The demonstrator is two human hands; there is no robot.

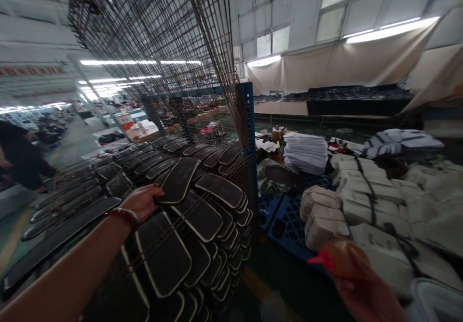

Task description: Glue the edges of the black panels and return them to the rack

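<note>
My left hand (144, 200) is closed on the lower left edge of a dark rounded panel (180, 180) with a pale border. That panel lies tilted over other panels of the same kind on a wire rack shelf. Close by, another dark panel (163, 252) lies under thin rack wires. At the lower right, my right hand (361, 283) is wrapped round an amber squeeze bottle (349, 259) with a red nozzle pointing left. The bottle is apart from the panels, and motion blurs it slightly.
Raised wire shelves (152, 28) slant overhead, beside a blue rack post (249, 119). On the right, blue pallets (289, 221) bear wrapped bundles (376, 192) and a white paper stack (306, 152). A person in dark clothes (21, 153) is at the far left.
</note>
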